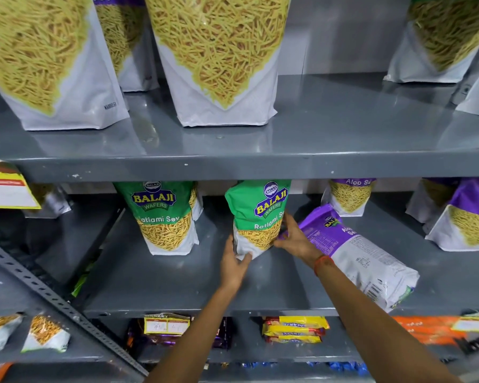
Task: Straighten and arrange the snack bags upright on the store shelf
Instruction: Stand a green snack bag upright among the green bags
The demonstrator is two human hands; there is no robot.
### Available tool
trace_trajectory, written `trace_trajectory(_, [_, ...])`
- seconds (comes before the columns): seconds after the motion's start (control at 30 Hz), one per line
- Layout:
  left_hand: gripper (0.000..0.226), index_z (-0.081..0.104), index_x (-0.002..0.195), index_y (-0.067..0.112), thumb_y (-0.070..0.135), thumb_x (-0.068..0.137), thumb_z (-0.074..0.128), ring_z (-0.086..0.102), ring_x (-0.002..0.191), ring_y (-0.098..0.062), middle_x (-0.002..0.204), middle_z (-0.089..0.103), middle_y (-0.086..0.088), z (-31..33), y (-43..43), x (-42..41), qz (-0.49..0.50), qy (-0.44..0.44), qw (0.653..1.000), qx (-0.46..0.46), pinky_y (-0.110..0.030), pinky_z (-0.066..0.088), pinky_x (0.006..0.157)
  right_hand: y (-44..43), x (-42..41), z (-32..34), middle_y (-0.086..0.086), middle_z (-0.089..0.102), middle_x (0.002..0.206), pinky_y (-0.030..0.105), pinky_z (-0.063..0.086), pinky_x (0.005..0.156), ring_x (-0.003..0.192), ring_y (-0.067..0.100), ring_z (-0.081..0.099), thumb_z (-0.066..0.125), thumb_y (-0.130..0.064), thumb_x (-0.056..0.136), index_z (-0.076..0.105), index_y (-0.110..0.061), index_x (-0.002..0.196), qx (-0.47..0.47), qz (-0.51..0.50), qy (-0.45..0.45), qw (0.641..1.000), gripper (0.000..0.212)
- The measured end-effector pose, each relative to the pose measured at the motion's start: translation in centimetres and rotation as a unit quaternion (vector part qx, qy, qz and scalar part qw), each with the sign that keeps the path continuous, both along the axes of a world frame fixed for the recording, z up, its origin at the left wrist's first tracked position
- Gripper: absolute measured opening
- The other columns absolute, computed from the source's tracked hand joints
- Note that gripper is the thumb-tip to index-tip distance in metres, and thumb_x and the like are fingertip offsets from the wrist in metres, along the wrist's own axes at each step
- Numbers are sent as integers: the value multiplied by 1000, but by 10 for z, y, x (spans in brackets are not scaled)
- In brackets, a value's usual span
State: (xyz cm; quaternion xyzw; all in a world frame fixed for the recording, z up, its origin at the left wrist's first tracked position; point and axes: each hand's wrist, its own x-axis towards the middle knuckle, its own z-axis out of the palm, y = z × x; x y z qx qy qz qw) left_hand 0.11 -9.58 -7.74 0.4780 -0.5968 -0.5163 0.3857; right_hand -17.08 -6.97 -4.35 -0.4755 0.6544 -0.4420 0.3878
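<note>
A green Ratlami Sev bag (260, 214) stands slightly tilted in the middle of the grey middle shelf (177, 283). My left hand (233, 265) grips its lower left corner. My right hand (293, 236) presses its right side. Just right of it a purple Aloo Sev bag (362, 255) lies flat on its back, reaching toward the shelf's front edge. A second green Ratlami Sev bag (163, 217) stands upright to the left. More purple Aloo Sev bags (470, 219) stand at the right and back.
Large sev bags (219, 59) stand on the upper shelf (260, 161). A yellow price tag (7, 189) hangs at the left. Biscuit packs (293, 328) and small packets lie on the lower shelf. A slotted metal strut (58, 302) crosses the lower left.
</note>
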Motion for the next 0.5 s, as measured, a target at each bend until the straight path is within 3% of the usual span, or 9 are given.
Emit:
trace_trajectory(0.13, [60,43,131,0,3,77,70,55,118,-32,129,58,-19,4,-11,1,1,-6,1000,0,-46,47,101,-14,-1,15,13,45,141,44,46,101,132,29,41,60,14,76,18,-18,144,27,8,-11,1000,86])
trace_trajectory(0.27, [60,37,131,-5,-3,79,67,52,123,-34,134,53,-23,2,-26,14,-32,0,999,33,-48,43,105,-14,6,13,15,51,133,34,51,90,120,28,50,63,12,75,26,-13,139,22,-30,9,999,78])
trace_trajectory(0.4, [45,49,125,2,6,83,64,56,118,-32,128,59,-17,4,-33,20,-81,-30,996,11,-45,45,102,-1,10,-2,25,47,129,57,44,101,124,39,46,67,11,73,34,-4,133,-10,-96,34,995,70])
trace_trajectory(0.5, [45,48,128,6,9,85,63,56,118,-27,129,59,-13,3,-38,21,-107,-39,993,10,-38,45,100,2,15,-2,23,45,131,59,41,103,126,39,44,66,7,76,33,-4,134,-4,-106,43,993,68])
